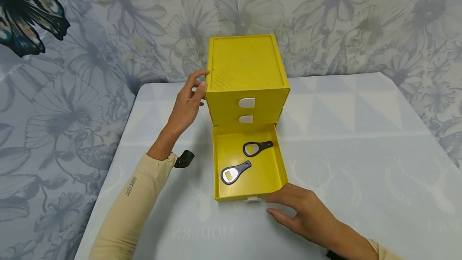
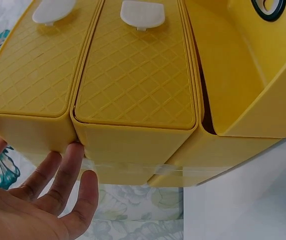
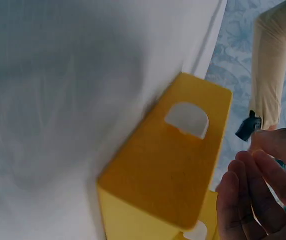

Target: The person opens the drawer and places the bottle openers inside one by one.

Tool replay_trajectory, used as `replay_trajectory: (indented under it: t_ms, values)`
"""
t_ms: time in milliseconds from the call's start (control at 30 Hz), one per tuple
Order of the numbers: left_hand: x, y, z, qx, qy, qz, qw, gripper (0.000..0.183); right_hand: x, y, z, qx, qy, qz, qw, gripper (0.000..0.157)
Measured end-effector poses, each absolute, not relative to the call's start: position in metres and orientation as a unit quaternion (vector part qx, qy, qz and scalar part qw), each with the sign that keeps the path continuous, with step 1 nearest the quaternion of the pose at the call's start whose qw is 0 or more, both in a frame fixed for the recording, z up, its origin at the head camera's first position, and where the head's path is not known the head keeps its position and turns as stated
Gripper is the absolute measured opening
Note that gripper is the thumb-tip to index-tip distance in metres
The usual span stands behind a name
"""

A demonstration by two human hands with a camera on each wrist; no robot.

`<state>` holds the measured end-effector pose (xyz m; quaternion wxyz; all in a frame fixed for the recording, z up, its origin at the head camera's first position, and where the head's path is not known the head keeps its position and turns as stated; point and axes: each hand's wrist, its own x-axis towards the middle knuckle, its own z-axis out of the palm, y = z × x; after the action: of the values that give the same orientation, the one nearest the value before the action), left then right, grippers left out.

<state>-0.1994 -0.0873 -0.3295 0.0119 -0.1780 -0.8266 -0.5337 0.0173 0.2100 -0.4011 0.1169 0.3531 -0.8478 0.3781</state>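
Observation:
A yellow drawer box [image 1: 247,63] stands on the table, its bottom drawer [image 1: 265,177] pulled out toward the person. Two bottle openers with black handles lie in that drawer: one nearer the front left [image 1: 244,167], the other farther back on the right [image 1: 265,145]. My left hand [image 1: 185,109] touches the box's left side with extended, spread fingers, clearest in the left wrist view. At the drawer's front right corner is my right hand [image 1: 306,214], fingers loosely bent and thumb apart, beside the white pull tab [image 1: 253,199]. Nothing shows between its fingers in the right wrist view.
Two upper drawers with white tabs [image 1: 247,102] are closed. The table [image 1: 361,151] has a pale patterned cover. Behind it rises a floral wall [image 1: 325,23] with butterfly decorations [image 1: 29,11]. A black wrist device [image 1: 184,159] sticks out from the left sleeve.

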Motion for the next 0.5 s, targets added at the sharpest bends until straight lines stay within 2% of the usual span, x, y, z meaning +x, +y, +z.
replay_trajectory:
  t_ms: [100,367,500]
  values:
    - [-0.199,-0.087,-0.327,-0.176,-0.829,-0.531,0.015,0.043,0.023,0.205,-0.409,0.34,-0.847,0.396,0.101,0.023]
    - [-0.198,-0.087,-0.326,-0.177,-0.829,-0.531,0.009,0.043,0.029,0.192,-0.419,0.225,-0.893,0.388,-0.041,0.025]
    - [-0.198,-0.087,-0.328,-0.18,-0.824,-0.537,0.011,0.043,0.028,0.186,-0.419,0.184,-0.915,0.357,-0.044,0.021]
